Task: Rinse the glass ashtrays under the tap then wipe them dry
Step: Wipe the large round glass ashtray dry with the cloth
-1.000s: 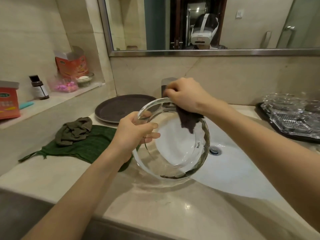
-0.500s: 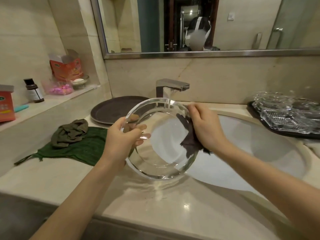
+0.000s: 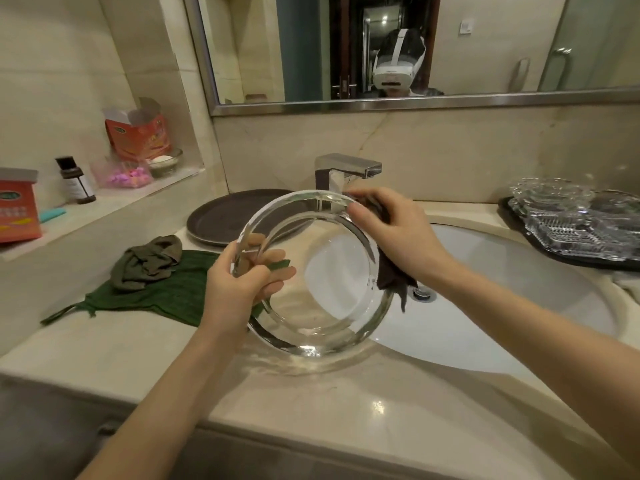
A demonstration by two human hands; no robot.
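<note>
Now: round glass ashtray [image 3: 322, 327] tilted on edge, hollow facing camera — left hand [image 3: 239, 289] grips rim, right hand [image 3: 398, 237] pinches dark cloth [image 3: 393, 278].

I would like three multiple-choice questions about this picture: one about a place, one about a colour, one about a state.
1. Where does the green cloth lie?
A. on the counter, left of the basin
B. inside the basin
C. on the wall shelf

2. What colour is the cloth in the right hand?
A. white
B. dark brown
C. yellow

3. How is the round glass ashtray held?
A. flat on the counter
B. tilted up, with the left hand gripping its rim
C. upside down in the tray

Answers: 1 A, it is spread beside the sink; 2 B, it hangs dark against the white basin; 3 B, the fingers curl over the left rim.
</note>
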